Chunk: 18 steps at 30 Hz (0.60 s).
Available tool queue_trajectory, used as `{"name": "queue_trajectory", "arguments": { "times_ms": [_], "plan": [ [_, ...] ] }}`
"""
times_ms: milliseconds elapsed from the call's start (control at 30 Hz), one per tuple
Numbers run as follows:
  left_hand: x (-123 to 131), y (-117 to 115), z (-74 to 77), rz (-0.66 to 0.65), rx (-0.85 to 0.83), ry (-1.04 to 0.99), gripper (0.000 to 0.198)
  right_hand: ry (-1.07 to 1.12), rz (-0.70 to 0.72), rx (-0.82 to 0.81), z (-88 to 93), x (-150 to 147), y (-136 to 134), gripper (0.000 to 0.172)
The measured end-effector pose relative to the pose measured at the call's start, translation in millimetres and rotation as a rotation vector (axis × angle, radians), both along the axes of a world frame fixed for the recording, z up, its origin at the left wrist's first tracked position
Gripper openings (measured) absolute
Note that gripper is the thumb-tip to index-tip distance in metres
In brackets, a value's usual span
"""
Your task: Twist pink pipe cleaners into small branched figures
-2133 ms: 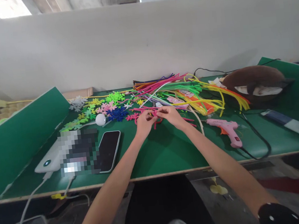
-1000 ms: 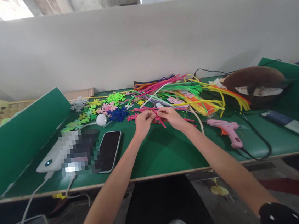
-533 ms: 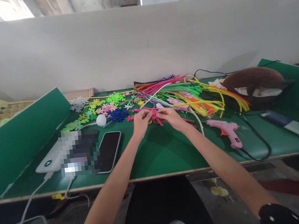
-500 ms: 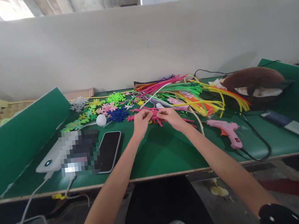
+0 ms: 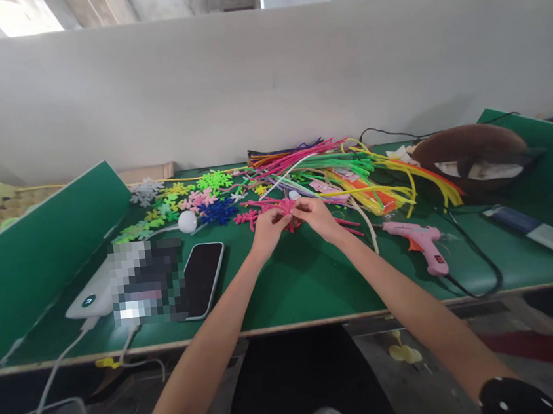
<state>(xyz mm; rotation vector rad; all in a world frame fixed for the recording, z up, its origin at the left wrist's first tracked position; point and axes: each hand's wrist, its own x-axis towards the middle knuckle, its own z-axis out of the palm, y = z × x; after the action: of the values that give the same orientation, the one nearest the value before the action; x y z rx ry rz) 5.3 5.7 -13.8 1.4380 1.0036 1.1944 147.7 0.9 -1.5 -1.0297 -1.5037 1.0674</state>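
Fuzzy pink pipe cleaners shaped into a small snowflake are pinched between my two hands over the middle of the table. My left hand grips the near left side, its thumb and forefinger pressed together. From the right, my right hand pinches the same piece, fingertips almost meeting those of the left. My fingers hide part of the snowflake. Another pink branched piece lies just left of my left hand. Loose pink pipe cleaner lengths lie beside my right hand.
Finished-looking snowflakes in several colours lie at the back left. Bundles of pipe cleaners spread along the back. A pink glue gun with a black cord is at right, near a brown plush. A phone and power bank lie left.
My left hand has shifted slightly right and lower, closer to my right hand, and has turned. The pink snowflake has turned a little between my fingers.
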Motion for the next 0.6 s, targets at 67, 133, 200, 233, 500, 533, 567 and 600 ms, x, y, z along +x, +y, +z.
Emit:
{"name": "queue_trajectory", "arguments": {
  "times_ms": [67, 133, 200, 233, 500, 533, 567, 600],
  "plan": [
    [1.6, -1.4, 0.1, -0.01, -0.017, -0.028, 0.019, 0.014, 0.017, -0.019, 0.1, 0.5, 0.0, 0.018],
    [2.9, -2.9, 1.2, -0.012, -0.043, -0.073, 0.022, 0.027, 0.027, -0.03, 0.0, 0.5, -0.2, 0.018],
    [3.6, -3.9, 3.0, -0.015, -0.077, -0.122, 0.023, 0.034, 0.029, -0.026, -0.1, 0.2, -0.5, 0.018],
    [3.7, -4.2, 3.8, -0.019, -0.095, -0.145, 0.024, 0.036, 0.03, -0.019, -0.1, 0.0, -0.7, 0.018],
    [3.1, -5.8, 6.5, -0.011, -0.173, -0.271, 0.018, -0.022, 0.039, 0.022, 3.0, -0.7, -2.6, 0.014],
    [2.9, -6.1, 7.0, 0.003, -0.189, -0.286, 0.017, -0.031, 0.039, 0.022, 3.1, -1.2, -3.0, 0.014],
    [2.7, -6.5, 7.6, 0.021, -0.208, -0.3, 0.016, -0.037, 0.042, 0.019, 3.0, -1.9, -3.4, 0.014],
    [2.5, -6.7, 8.1, 0.042, -0.229, -0.313, 0.014, -0.041, 0.046, 0.017, 2.5, -2.7, -3.7, 0.014]
  ]
}}
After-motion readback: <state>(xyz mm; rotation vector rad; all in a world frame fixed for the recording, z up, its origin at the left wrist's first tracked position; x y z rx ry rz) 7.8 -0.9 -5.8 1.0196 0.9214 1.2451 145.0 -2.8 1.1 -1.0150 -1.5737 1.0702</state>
